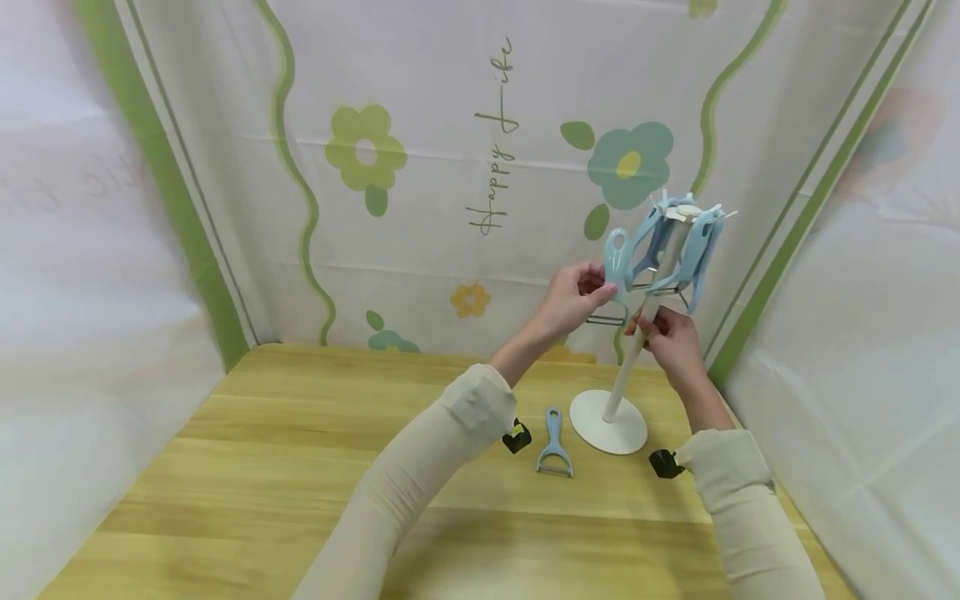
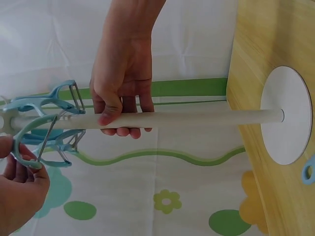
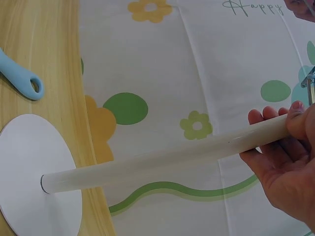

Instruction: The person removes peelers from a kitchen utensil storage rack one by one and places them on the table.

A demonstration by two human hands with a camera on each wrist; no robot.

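Observation:
A light-blue Y-shaped peeler [image 1: 617,257] is pinched between the thumb and fingers of my left hand [image 1: 572,298], its ringed handle end up and blade down. It is beside the top of a white stand, left of several blue peelers [image 1: 697,254] hanging from the stand's hooks. My right hand [image 1: 675,343] grips the stand's pole [image 1: 630,365] just below them. In the right wrist view, thumb and fingers of the right hand [image 3: 283,162] curl round the pole. The stand's round base [image 1: 592,427] rests on the table.
Another blue peeler [image 1: 553,427] lies on the wooden table [image 1: 262,450], left of the base, its blade toward me. White cloth [image 1: 435,75] with printed flowers hangs close behind the stand. More white cloth [image 1: 862,375] borders the table on the right.

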